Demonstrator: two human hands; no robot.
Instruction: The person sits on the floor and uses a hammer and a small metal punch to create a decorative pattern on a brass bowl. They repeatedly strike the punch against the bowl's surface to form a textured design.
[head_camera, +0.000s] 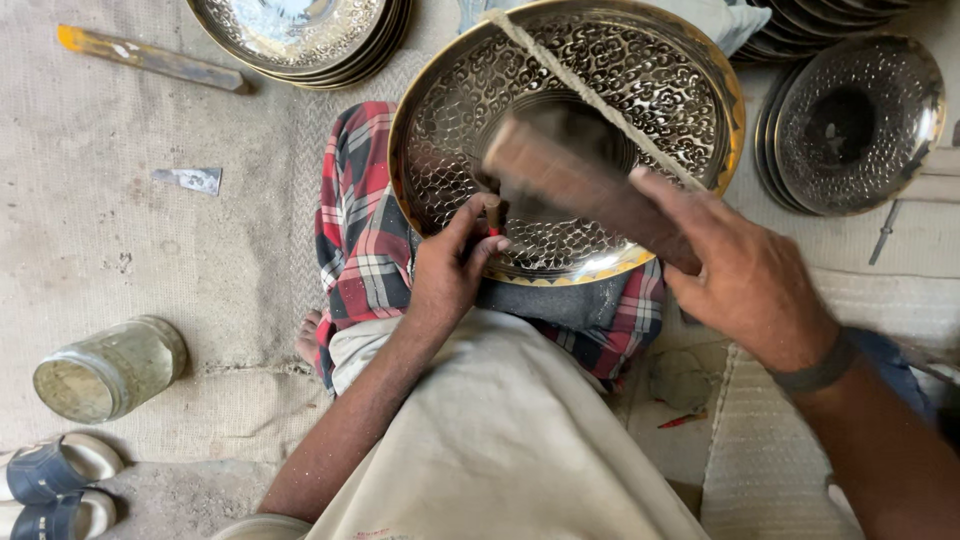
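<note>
A large round brass plate (640, 80) with an embossed pattern rests tilted on my lap, over a red checked cloth (355, 230). A pale cord (590, 95) runs across its face. My left hand (450, 265) pinches a short chisel (492, 212) with its tip against the plate's lower inner part. My right hand (745, 275) grips a wooden mallet (570, 180), blurred with motion, held just above the chisel.
Stacks of similar patterned plates lie at the top left (300, 40) and at the right (850, 125). A glass jar (110, 368) lies on the sacking at the left, two sandals (55, 485) below it. A long wooden tool (150, 58) lies at the top left.
</note>
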